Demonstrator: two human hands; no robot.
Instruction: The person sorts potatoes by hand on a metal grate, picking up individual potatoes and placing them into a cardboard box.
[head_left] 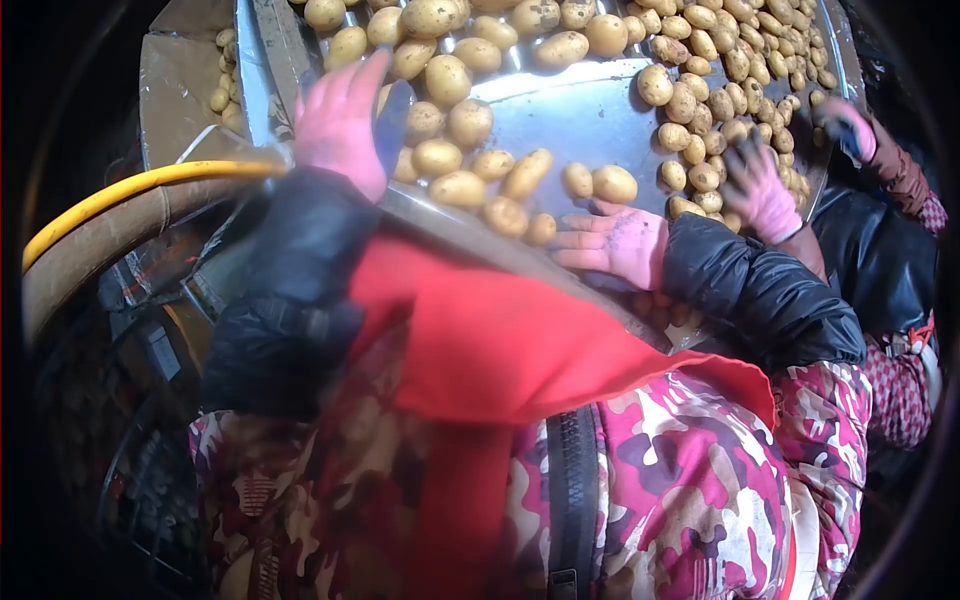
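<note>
Pink gloves with dark palms cover both of my hands. My left hand [345, 125] is raised at the left side of the metal tray [570, 115], its fingers spread beside a group of potatoes [447, 80]. Near the tray's front edge, my right hand [615, 243] lies with fingers apart, pointing left, just below two potatoes [614, 184]. Neither hand has a potato gripped in it. Between the hands, several loose potatoes [458, 188] lie along the front edge.
A co-worker's gloved hands [762, 195] reach into the potato pile [735, 65] at the right. An open cardboard box [180, 90] with potatoes stands at the upper left. A yellow-edged curved rim [150, 180] runs beside my left arm.
</note>
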